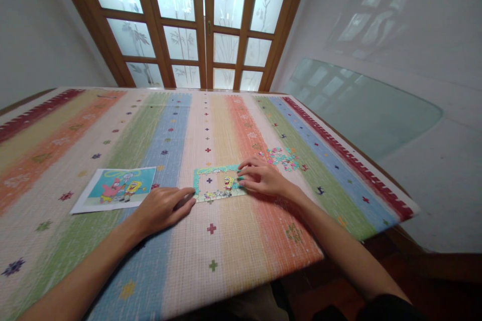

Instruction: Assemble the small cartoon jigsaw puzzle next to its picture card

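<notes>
A partly assembled jigsaw puzzle (203, 197) lies flat on the tablecloth, its border joined and a yellow cartoon figure showing at the right inside it. Bare cloth shows through the frame's middle. My left hand (165, 205) rests at the puzzle's left edge, fingers stretched out and touching it. Over the right side of the puzzle, my right hand (263, 176) has its fingers curled together around a small teal puzzle piece (240, 178) at the fingertips. A reference picture (124, 186) with cartoon figures lies left of my left hand.
Loose puzzle pieces (282, 157) are heaped beyond my right hand. The striped tablecloth (241, 241) covers the table, whose near edge runs close to my body. Wooden glazed doors (206, 25) stand behind the table, with a white wall at the right.
</notes>
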Tool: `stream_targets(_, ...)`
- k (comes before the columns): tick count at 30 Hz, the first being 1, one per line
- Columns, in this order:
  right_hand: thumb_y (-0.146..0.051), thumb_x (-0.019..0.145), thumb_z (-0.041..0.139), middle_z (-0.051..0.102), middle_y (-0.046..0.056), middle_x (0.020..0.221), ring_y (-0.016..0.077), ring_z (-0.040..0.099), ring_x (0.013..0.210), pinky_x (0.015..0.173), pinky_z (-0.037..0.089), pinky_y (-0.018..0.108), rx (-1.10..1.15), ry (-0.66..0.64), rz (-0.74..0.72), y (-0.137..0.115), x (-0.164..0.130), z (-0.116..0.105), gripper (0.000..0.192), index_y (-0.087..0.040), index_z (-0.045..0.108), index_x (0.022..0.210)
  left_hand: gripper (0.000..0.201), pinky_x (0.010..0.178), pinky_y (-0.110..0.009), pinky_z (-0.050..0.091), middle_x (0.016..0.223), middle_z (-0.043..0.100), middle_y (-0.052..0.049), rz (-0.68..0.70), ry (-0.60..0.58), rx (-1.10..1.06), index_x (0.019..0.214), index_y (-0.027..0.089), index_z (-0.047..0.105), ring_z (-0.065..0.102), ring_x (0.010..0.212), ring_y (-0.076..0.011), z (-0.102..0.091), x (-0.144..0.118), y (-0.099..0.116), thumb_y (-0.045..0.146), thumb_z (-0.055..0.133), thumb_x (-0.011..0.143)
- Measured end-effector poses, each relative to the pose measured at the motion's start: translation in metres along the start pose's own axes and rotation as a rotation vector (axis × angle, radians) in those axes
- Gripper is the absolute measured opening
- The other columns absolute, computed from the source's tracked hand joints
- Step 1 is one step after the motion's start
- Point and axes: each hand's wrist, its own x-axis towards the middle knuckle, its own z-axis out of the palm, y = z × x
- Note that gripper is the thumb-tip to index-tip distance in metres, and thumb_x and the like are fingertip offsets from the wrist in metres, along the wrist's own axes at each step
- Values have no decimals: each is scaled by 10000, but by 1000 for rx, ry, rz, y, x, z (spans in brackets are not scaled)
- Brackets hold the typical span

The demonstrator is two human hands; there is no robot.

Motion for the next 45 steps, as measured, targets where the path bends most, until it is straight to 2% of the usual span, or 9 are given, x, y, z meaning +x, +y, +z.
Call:
stream_targets(7, -286, 879, 689, 697, 83, 917, 231, 652, 897, 846, 502, 380, -235, 115, 176, 38, -14, -38, 105, -213, 759, 853, 313, 557, -267, 538, 752, 766, -50, -7, -1, 0, 1047, 142, 692, 710, 582, -170, -2, 1, 1, 333, 445, 1061)
stream_targets(13, -171, 798, 663, 706, 91, 938, 252, 654, 930, 851, 485, 349, -440, 77, 415, 70, -36, -68, 198, -207, 792, 944, 292, 562, -263, 535, 756, 766, -47, -27, -6, -16, 1049, 152, 701, 703, 587, -165, 0, 0, 1, 334, 472, 1046)
stream_targets(17, -39, 736, 596, 715, 82, 937, 222, 652, 846, 820, 475, 311, -501, 27, 539, 79, -50, -88, 327, -202, 805, 928, 294, 556, -266, 531, 760, 768, -49, -22, 0, -17, 1045, 142, 698, 703, 580, -166, -1, 0, 1, 325, 468, 1049)
stream_targets(20, -24, 746, 573, 733, 82, 935, 204, 651, 793, 800, 474, 295, -542, 9, 633, 80, -57, -99, 332, -198, 816, 888, 314, 545, -263, 524, 735, 762, -41, -11, 3, -5, 1040, 138, 691, 693, 551, -158, -2, 2, 2, 335, 449, 1064)
stream_targets(25, -68, 787, 572, 782, 84, 905, 225, 694, 832, 804, 492, 291, -526, -120, 708, 78, -56, -102, 301, -200, 837, 839, 318, 544, -258, 520, 754, 769, -40, -6, 16, 15, 1043, 149, 681, 704, 564, -156, -3, 2, 2, 346, 434, 1073)
stream_targets(30, -131, 807, 613, 792, 65, 893, 224, 706, 841, 764, 487, 280, -517, -136, 726, 76, -54, -101, 244, -213, 831, 879, 282, 533, -264, 517, 758, 771, -42, -8, 16, 2, 1060, 149, 686, 692, 543, -161, -1, 1, 0, 336, 475, 1053)
stream_targets(35, -279, 845, 661, 769, 65, 801, 215, 692, 755, 674, 462, 283, -491, -121, 786, 75, -54, -99, 160, -200, 794, 803, 279, 531, -262, 517, 773, 775, -43, -18, 13, -17, 1079, 148, 686, 686, 536, -156, 0, 0, 0, 339, 485, 1050)
stream_targets(41, -228, 785, 682, 764, 60, 790, 206, 684, 745, 679, 458, 279, -435, -71, 802, 75, -52, -98, 91, -204, 737, 717, 275, 543, -265, 523, 755, 766, -37, -26, 7, -20, 1080, 152, 693, 680, 539, -156, 1, -1, -1, 335, 491, 1043)
stream_targets(45, -246, 752, 670, 714, 27, 671, 183, 642, 648, 628, 440, 273, -336, -15, 816, 73, -52, -100, 83, -203, 718, 700, 256, 587, -264, 541, 822, 775, -54, -20, 36, -38, 1081, 159, 699, 711, 628, -166, 0, -1, 0, 329, 513, 1032)
